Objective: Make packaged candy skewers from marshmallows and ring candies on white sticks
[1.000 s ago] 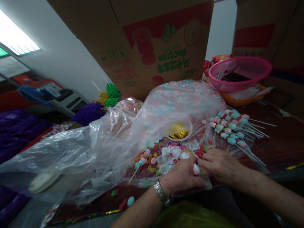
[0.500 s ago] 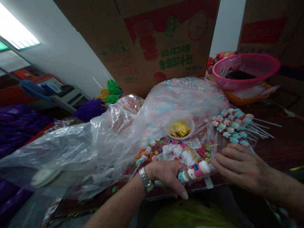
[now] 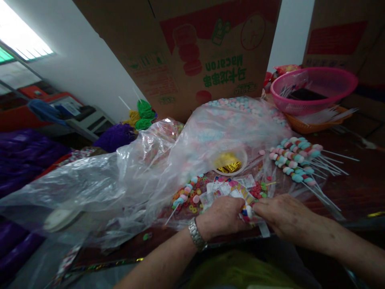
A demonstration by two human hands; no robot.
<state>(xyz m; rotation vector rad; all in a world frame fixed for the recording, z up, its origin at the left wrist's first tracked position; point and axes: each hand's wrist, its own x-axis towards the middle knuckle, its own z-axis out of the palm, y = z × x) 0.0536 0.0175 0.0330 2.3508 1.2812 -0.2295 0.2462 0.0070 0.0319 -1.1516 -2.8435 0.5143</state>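
Observation:
My left hand (image 3: 224, 217), with a metal watch at its wrist, is closed around a marshmallow skewer (image 3: 248, 212) near the table's front edge. Most of the skewer is covered by my hands; a patch of coloured, dotted wrapper shows between them. My right hand (image 3: 281, 214) is closed with its fingertips at the skewer's right end. Just beyond the hands lie printed plastic wrappers (image 3: 221, 188) and loose ring-shaped candies (image 3: 192, 208). A finished-looking marshmallow skewer (image 3: 184, 196) rests to the left of them.
A clear bag of pastel marshmallows (image 3: 228, 120) fills the middle. Before it stands a tub of gold ties (image 3: 230, 166). Several marshmallow skewers (image 3: 296, 158) are piled at right, below a pink basket (image 3: 315, 88) and an orange tray (image 3: 319, 125). A cardboard box (image 3: 192, 60) stands behind.
My right hand has moved left and closed on the skewer's end. My left hand has shifted right and turned, its fingers now covering most of the skewer.

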